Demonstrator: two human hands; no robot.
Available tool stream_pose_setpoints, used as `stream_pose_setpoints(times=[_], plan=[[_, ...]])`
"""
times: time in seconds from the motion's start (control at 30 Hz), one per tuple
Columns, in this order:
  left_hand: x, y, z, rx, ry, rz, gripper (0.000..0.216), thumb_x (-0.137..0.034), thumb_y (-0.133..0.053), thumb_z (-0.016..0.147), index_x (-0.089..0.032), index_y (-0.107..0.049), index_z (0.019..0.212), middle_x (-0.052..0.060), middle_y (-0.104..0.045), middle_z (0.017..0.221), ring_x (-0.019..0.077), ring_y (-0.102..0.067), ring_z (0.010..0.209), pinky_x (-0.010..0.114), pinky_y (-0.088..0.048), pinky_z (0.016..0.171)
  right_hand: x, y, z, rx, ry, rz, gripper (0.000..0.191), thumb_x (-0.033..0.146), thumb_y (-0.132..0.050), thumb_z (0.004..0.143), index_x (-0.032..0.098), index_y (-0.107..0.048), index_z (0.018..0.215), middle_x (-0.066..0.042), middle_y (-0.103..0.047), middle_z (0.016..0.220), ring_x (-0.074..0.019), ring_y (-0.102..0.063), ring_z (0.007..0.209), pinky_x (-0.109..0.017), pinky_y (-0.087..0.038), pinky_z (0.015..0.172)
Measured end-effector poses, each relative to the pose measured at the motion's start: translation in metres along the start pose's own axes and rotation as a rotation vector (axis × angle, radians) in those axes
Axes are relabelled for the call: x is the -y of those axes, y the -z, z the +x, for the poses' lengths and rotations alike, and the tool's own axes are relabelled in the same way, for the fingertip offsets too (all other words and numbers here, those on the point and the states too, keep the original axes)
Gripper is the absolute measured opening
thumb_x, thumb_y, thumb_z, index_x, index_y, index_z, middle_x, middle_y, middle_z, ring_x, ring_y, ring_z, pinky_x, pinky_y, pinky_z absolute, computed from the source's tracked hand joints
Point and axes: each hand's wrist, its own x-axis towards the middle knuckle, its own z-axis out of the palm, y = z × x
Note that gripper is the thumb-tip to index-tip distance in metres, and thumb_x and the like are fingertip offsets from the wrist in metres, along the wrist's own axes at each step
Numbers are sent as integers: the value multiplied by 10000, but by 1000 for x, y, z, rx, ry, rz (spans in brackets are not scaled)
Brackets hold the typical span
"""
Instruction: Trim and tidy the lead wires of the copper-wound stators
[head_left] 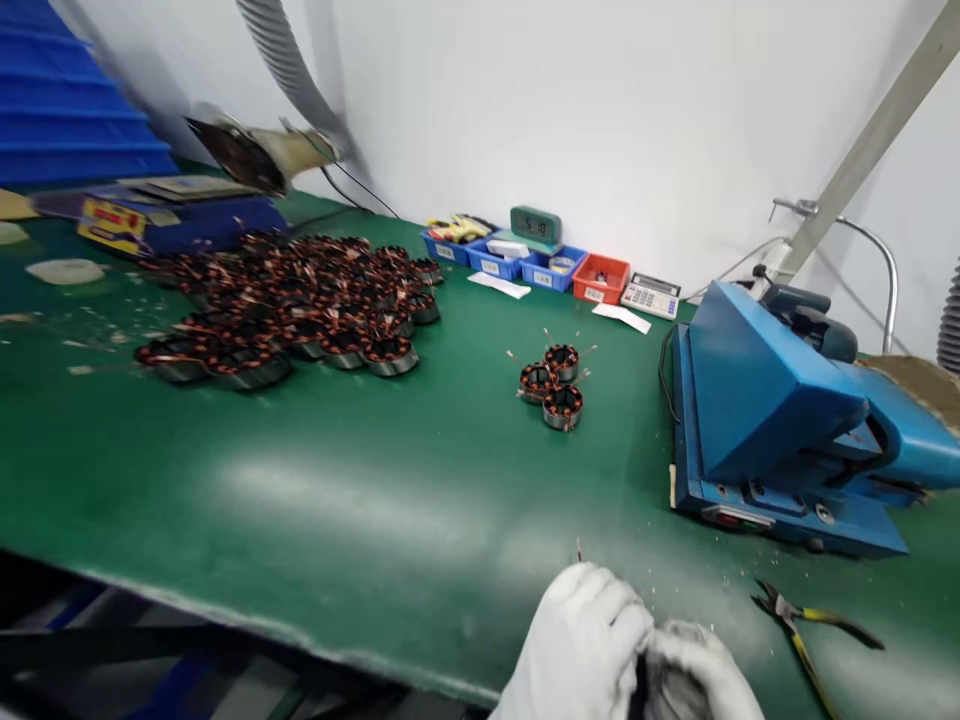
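Wire (pixel 579 549) poking up just past the left hand (pixel 581 645), over the near part of the bench (pixel 450 450).
Its visible end runs nearly upright in view, just beyond the left knuckles, so that hand is nearer than the right hand (pixel 697 665); its lower part is hidden. Both gloved hands curl inward, touching, but I cannot tell what either grip has hold of, or how tightly. Three stators (pixel 551 382) sit clustered well ahead, slightly left; cutters (pixel 784 609) lie right of the right hand, on the near side of the machine (pixel 780 385).
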Motion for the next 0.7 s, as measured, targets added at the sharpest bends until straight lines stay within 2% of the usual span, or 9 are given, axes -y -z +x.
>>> stream_pose_setpoints(times=[0.07,0.13,0.2,0.27,0.37,0.47,0.53,0.6,0.7], plan=[[-3,3,3,57,19,-55,170,-96,-447,702,-203,-554,780,15,-608,796,179,-530,730,350,-419,754,7,3,-4,24,-159,116,517,554,-448,836,258,-367,421,61,-279,320,-134,-335,257,-256,-322,278],[-5,5,7,88,30,-84,169,-84,-427,697,-197,-544,745,20,-590,767,175,-519,701,354,-423,729,16,10,-9,-5,-222,168,529,561,-436,837,258,-354,412,73,-243,307,-122,-291,244,-253,-313,279],[-7,7,9,77,50,-88,180,-71,-416,703,-193,-543,740,27,-583,766,179,-525,717,358,-428,733,23,17,-14,-46,-232,178,488,536,-538,798,230,-427,436,47,-368,333,-120,-363,292,-252,-367,339],[-9,8,10,57,64,-82,191,-61,-416,710,-192,-548,754,29,-584,777,185,-533,748,360,-431,743,26,19,-15,-100,-200,65,358,459,-657,737,195,-545,523,11,-532,430,-135,-469,382,-259,-434,428],[-10,9,10,44,62,-72,196,-64,-412,725,-189,-555,770,36,-584,781,190,-535,758,365,-438,739,20,12,-14,-218,-34,-191,178,356,-694,724,181,-664,710,-29,-679,627,-179,-603,552,-273,-502,555],[-10,9,10,35,63,-66,211,-71,-397,754,-186,-567,800,47,-591,797,197,-545,777,378,-444,758,10,0,-14,-358,212,-336,152,330,-628,802,199,-685,753,-53,-720,729,-206,-657,653,-290,-519,633],[-10,8,10,33,66,-58,216,-74,-399,769,-186,-575,823,47,-599,807,200,-554,794,383,-446,772,10,-3,-14,-449,342,-407,139,308,-623,815,203,-688,753,-57,-723,736,-205,-659,651,-296,-514,648],[-9,6,11,37,71,-44,220,-58,-411,755,-188,-576,821,42,-603,803,200,-558,790,381,-449,766,18,3,-15,-608,356,-426,129,302,-631,814,199,-680,753,-54,-709,707,-200,-643,629,-295,-503,630],[-12,3,11,7,130,-21,238,-21,-420,717,-191,-568,794,32,-617,800,196,-561,766,382,-454,745,36,26,-17,-966,242,-295,134,329,-665,792,197,-650,806,-48,-680,730,-200,-623,675,-297,-495,645]])
